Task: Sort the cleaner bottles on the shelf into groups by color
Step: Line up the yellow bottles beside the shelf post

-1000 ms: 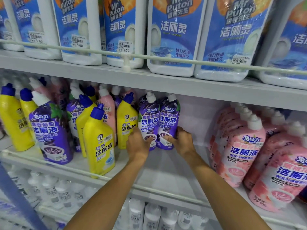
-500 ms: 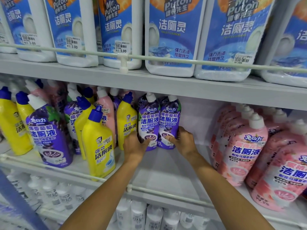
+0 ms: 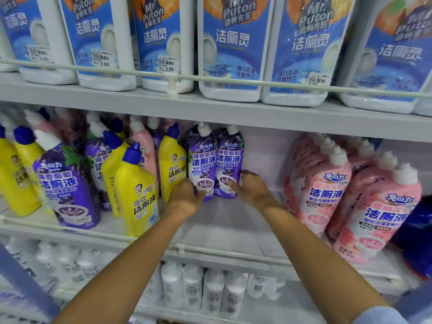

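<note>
l hand (image 3: 184, 198), r hand (image 3: 253, 191) hold 2 purple bottles (image 3: 203, 161).

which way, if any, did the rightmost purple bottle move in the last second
No. The rightmost purple bottle stays just right of the upper rail clip, right hand gripping it.

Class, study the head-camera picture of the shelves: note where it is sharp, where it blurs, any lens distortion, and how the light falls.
Head view: sharpest at the purple bottles held by the left hand and right hand; the white bottles on the lowest shelf blur; the blue-label bottles above fan outward, wide-angle distortion; light is soft and even, no hard shadows.
</note>
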Demonstrator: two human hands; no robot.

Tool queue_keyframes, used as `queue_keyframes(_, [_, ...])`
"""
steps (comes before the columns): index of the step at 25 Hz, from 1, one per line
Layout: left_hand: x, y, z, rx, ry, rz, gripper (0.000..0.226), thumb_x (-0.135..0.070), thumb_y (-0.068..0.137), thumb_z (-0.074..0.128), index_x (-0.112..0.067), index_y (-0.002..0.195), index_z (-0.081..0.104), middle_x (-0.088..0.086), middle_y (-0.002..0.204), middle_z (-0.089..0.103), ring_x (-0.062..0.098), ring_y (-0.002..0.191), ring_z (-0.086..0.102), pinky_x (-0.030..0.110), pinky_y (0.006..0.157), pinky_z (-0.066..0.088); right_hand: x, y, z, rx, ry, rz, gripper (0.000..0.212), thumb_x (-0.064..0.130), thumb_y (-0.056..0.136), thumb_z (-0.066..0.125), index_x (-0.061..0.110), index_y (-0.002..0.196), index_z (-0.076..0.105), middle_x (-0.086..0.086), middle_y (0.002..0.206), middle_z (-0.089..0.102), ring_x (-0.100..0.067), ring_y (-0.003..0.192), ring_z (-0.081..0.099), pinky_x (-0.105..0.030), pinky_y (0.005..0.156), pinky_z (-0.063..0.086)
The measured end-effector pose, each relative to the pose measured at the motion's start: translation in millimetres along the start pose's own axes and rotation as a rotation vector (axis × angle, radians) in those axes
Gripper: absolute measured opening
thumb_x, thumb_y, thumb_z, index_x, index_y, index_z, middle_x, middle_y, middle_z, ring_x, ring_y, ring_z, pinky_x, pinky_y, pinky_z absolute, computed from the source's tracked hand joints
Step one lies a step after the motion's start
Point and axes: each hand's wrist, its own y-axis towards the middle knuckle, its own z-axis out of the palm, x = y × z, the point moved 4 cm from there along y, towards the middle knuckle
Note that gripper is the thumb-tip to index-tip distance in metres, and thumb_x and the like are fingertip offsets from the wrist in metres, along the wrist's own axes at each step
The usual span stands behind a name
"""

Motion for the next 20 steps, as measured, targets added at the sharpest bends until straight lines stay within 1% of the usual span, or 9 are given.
queue_keyframes(2, [2, -14, -4, 0.054, 0.121, 0.08, 0.04, -0.043, 0.09, 0.064, -0.011, 0.112, 0.057, 0.009, 0.109, 0.067, 0.032, 0.107, 0.063, 0.04, 0.083, 0.054, 1, -16, 1, 0.039, -0.074, -0.001, 0.054, 0.057, 0.092, 0.057, 0.014, 0.125, 0.057, -0.011, 0.123, 0.065, -0.032, 0.109, 0.063, -0.037, 0.087, 0.054])
queue_keyframes(4, [0, -33, -11, 0.075, 0.291, 0.153, 0.051, -0.048, 0.091, 0.06, -0.012, 0.126, 0.05, 0.012, 0.124, 0.058, 0.035, 0.12, 0.054, 0.044, 0.09, 0.052, 6, -34, 2, 0.102, -0.17, -0.023, 0.056, 0.055, 0.093, 0.055, 0.016, 0.134, 0.05, -0.012, 0.131, 0.057, -0.034, 0.121, 0.055, -0.044, 0.096, 0.052])
queue_keyframes(5, [-2, -44, -16, 0.082, 0.363, 0.187, 0.056, -0.051, 0.091, 0.059, -0.013, 0.131, 0.047, 0.013, 0.129, 0.055, 0.036, 0.123, 0.052, 0.047, 0.093, 0.051, 10, -44, 4, 0.141, -0.226, -0.052, 0.059, 0.054, 0.095, 0.055, 0.015, 0.139, 0.046, -0.012, 0.137, 0.052, -0.034, 0.128, 0.049, -0.045, 0.102, 0.048])
queue_keyframes(7, [-7, -67, -27, 0.086, 0.489, 0.267, 0.062, -0.056, 0.09, 0.058, -0.014, 0.134, 0.047, 0.015, 0.13, 0.055, 0.037, 0.126, 0.051, 0.05, 0.097, 0.05, 24, -68, 4, 0.201, -0.34, -0.134, 0.069, 0.055, 0.097, 0.052, 0.014, 0.15, 0.035, -0.012, 0.152, 0.039, -0.032, 0.141, 0.034, -0.045, 0.113, 0.038])
queue_keyframes(9, [-10, -90, -38, 0.068, 0.59, 0.357, 0.062, -0.06, 0.091, 0.055, -0.013, 0.132, 0.05, 0.014, 0.129, 0.056, 0.035, 0.125, 0.05, 0.048, 0.099, 0.047, 37, -92, 4, 0.191, -0.38, -0.224, 0.075, 0.06, 0.098, 0.047, 0.013, 0.154, 0.027, -0.012, 0.159, 0.03, -0.032, 0.146, 0.026, -0.048, 0.117, 0.032])
queue_keyframes(12, [-3, -123, -54, 0.044, 0.631, 0.426, 0.063, -0.062, 0.094, 0.047, -0.014, 0.135, 0.048, 0.01, 0.129, 0.056, 0.031, 0.124, 0.049, 0.043, 0.101, 0.043, 53, -123, 6, 0.14, -0.343, -0.294, 0.081, 0.069, 0.094, 0.043, 0.016, 0.154, 0.028, -0.011, 0.158, 0.033, -0.034, 0.146, 0.029, -0.051, 0.115, 0.035])
queue_keyframes(15, [14, -146, -73, 0.023, 0.613, 0.415, 0.067, -0.067, 0.092, 0.04, -0.015, 0.133, 0.049, 0.009, 0.129, 0.056, 0.031, 0.124, 0.049, 0.041, 0.099, 0.045, 69, -145, 3, 0.103, -0.349, -0.35, 0.086, 0.075, 0.091, 0.034, 0.015, 0.153, 0.034, -0.01, 0.156, 0.037, -0.034, 0.143, 0.033, -0.05, 0.114, 0.037])
queue_keyframes(18, [30, -161, -99, -0.049, 0.586, 0.408, 0.082, -0.073, 0.083, 0.024, -0.015, 0.136, 0.05, 0.007, 0.125, 0.058, 0.031, 0.12, 0.054, 0.041, 0.095, 0.048, 84, -161, -5, 0.063, -0.316, -0.415, 0.082, 0.073, 0.092, 0.033, 0.017, 0.152, 0.035, -0.007, 0.153, 0.04, -0.029, 0.138, 0.039, -0.044, 0.112, 0.04])
queue_keyframes(20, [34, -167, -114, -0.105, 0.567, 0.407, 0.084, -0.072, 0.083, 0.022, -0.013, 0.135, 0.053, 0.008, 0.123, 0.061, 0.033, 0.116, 0.058, 0.042, 0.091, 0.052, 95, -161, -9, 0.053, -0.294, -0.434, 0.081, 0.071, 0.093, 0.034, 0.016, 0.154, 0.033, -0.008, 0.155, 0.037, -0.029, 0.141, 0.036, -0.044, 0.113, 0.04])
